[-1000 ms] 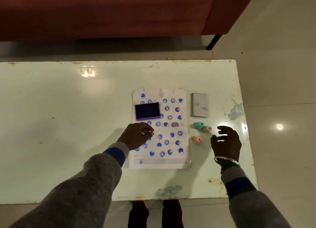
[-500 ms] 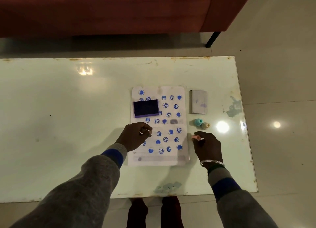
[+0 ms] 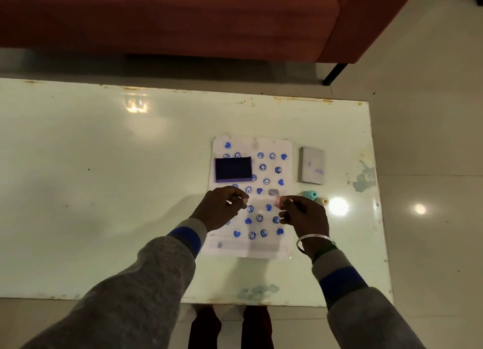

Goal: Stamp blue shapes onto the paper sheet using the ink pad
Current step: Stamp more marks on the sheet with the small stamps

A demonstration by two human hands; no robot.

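A white paper sheet [image 3: 285, 149] covered with several blue heart and smiley prints lies on the pale table. The dark blue ink pad [image 3: 233, 169] sits on the sheet's upper left part. My right hand [image 3: 305, 214] hovers over the sheet's right side and pinches a small pink stamp [image 3: 277, 201] at its fingertips. My left hand [image 3: 222, 208] is curled over the sheet's left side, fingers closed, with something small and pale between them that I cannot identify. A teal stamp [image 3: 310, 194] and a cream stamp [image 3: 322, 201] rest on the table right of the sheet.
The ink pad's grey lid [image 3: 312, 168] lies right of the sheet. The table [image 3: 104, 191] ends at a rusty right edge near x 1420 and a front edge by my legs. A red sofa [image 3: 183, 16] stands behind the table. Blue smudges [image 3: 364, 178] mark the tabletop.
My right hand went from open beside the stamps to closing on the pink stamp, then lifted it left over the sheet. My left hand rose slightly from the sheet.
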